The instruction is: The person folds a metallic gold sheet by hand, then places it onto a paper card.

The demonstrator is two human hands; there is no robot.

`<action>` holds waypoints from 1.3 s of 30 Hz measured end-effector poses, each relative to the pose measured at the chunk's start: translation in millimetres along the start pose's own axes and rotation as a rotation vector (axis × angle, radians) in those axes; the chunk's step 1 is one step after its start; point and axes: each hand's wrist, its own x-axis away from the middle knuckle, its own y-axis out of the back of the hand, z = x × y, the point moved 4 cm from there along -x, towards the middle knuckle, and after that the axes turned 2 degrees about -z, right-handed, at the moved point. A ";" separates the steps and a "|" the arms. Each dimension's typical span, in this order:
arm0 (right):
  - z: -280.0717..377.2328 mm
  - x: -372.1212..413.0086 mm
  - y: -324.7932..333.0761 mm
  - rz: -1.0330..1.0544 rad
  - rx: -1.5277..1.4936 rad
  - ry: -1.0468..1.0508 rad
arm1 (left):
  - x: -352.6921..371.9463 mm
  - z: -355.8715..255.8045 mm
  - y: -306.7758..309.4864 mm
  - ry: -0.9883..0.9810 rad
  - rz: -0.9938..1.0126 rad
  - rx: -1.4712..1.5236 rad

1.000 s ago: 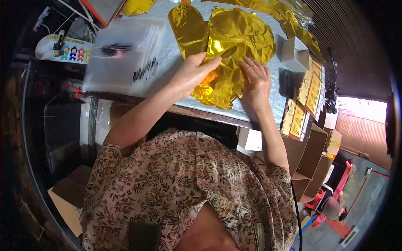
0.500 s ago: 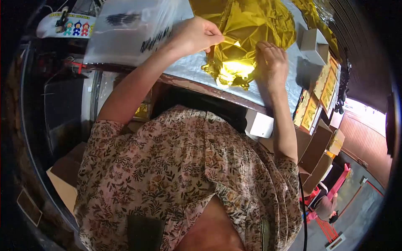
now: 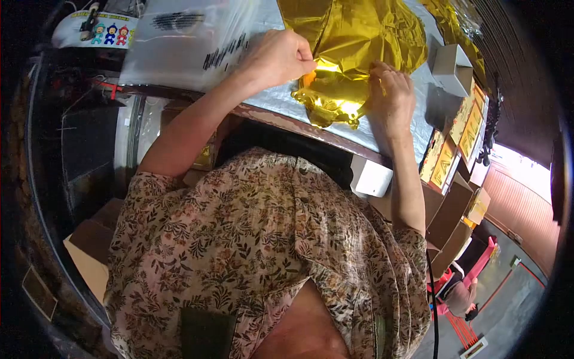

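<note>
A crinkled, shiny piece of gold foil lies over the table near its front edge, its puckered lower end close to the rim. My left hand pinches the foil's left edge between thumb and fingers. On the opposite side, the curled fingers of my right hand grip the right edge of the same foil. Between the two hands the foil is drawn fairly flat and catches the light. What lies under the foil is hidden.
Clear plastic packaging covers the table's left part. A small white box stands at the right, above yellow printed boxes. More gold foil lies at the back right. Another person in pink is far right.
My left hand has moved slightly down, still on the foil's edge. The foil between my hands is flatter, and its bright reflection has shrunk. My right hand has barely moved.
</note>
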 end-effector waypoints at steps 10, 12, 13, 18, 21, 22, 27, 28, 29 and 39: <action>-7.1 2.0 0.6 0.041 -0.044 -0.121 | 0.5 -5.8 -1.2 0.015 0.011 -0.108; -18.0 6.2 -5.3 0.092 -0.195 -0.284 | 0.1 -4.6 -2.7 0.026 0.030 -0.093; -20.0 6.4 -4.6 0.091 -0.196 -0.284 | -0.4 -2.3 -3.7 0.020 0.025 -0.097; -1.5 -3.2 3.9 0.093 0.037 -0.049 | -0.4 -0.3 -4.3 -0.010 0.006 -0.106; 13.5 -4.1 9.1 0.174 -0.173 0.053 | -0.2 -0.3 -3.7 0.006 0.019 -0.098; 12.4 -2.5 7.8 0.174 -0.174 0.052 | -0.6 0.3 -4.3 -0.004 0.017 -0.091; 9.1 8.5 3.9 0.257 -0.279 0.160 | 0.1 -1.9 -3.2 0.006 0.049 -0.086; 8.7 10.3 2.9 0.257 -0.280 0.159 | 0.4 -1.8 -3.2 0.002 0.041 -0.081; 6.8 12.4 1.2 0.266 -0.313 0.116 | 0.3 -1.8 -3.4 -0.003 0.033 -0.075; 13.8 8.9 15.6 0.396 -0.346 0.091 | -0.9 1.6 -6.1 -0.013 0.027 -0.111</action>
